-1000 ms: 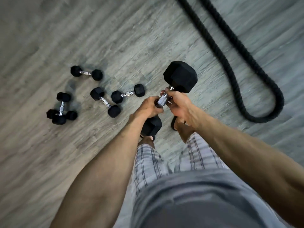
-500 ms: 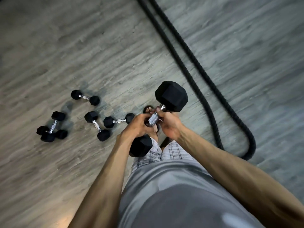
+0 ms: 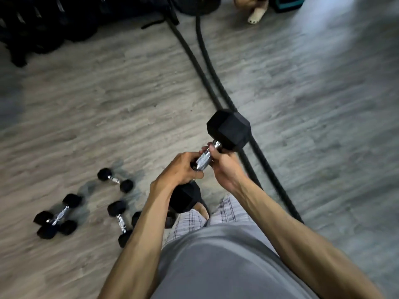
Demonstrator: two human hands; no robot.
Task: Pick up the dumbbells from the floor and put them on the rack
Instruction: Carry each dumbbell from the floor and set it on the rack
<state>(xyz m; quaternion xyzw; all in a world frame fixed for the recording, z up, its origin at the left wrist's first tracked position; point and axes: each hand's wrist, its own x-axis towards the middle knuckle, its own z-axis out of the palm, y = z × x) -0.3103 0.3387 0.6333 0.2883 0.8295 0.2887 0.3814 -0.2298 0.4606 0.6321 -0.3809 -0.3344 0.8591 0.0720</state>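
Note:
I hold a large black hex dumbbell (image 3: 228,130) off the floor, tilted, one head up and away, the other low by my legs. My left hand (image 3: 181,169) grips the lower part of its chrome handle, and my right hand (image 3: 222,164) grips the upper part. Several small black dumbbells lie on the grey wood floor to my left: one (image 3: 115,180) farthest, one (image 3: 121,221) near my left arm, and a crossed pair (image 3: 56,216). A dark rack (image 3: 43,22) with black weights stands at the top left, blurred.
Two thick black battle ropes (image 3: 212,67) run across the floor from the top centre down past my right side. Another person's foot (image 3: 255,15) shows at the top edge beside a teal and black object (image 3: 288,3). Bare floor lies to the right.
My view has lifted, bringing the rack, the ropes' far ends and the other person's foot into sight. The small dumbbells have slid lower left in view. Both hands keep hold of the big dumbbell.

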